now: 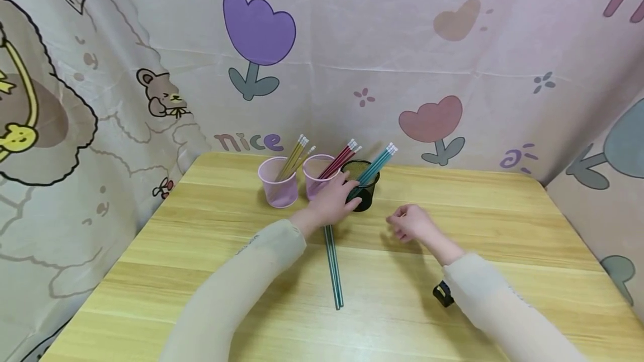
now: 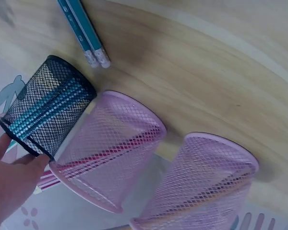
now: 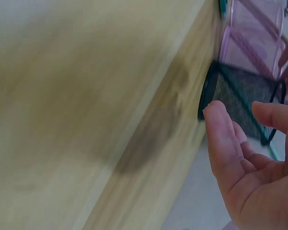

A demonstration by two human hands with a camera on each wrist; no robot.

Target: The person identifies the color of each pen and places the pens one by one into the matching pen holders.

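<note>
My left hand (image 1: pixel 329 200) holds the black mesh pencil cup (image 1: pixel 366 197) by its rim, thumb and fingers set apart along it. Teal pencils (image 1: pixel 378 163) with white erasers lean to the right inside that cup. Two more teal pencils (image 1: pixel 334 267) lie side by side on the table, their far ends hidden by the left hand in the head view. To the right of the black cup hovers my right hand (image 1: pixel 411 222), its fingers loosely bent; the right wrist view shows thumb and fingers apart with nothing between them.
Left of the black cup, a pink mesh cup (image 1: pixel 312 186) holds red pencils (image 1: pixel 339 163). Another pink mesh cup (image 1: pixel 282 193) beside it contains yellow pencils (image 1: pixel 292 161). Behind the wooden table (image 1: pixel 478 205) hangs a printed cloth (image 1: pixel 342 27).
</note>
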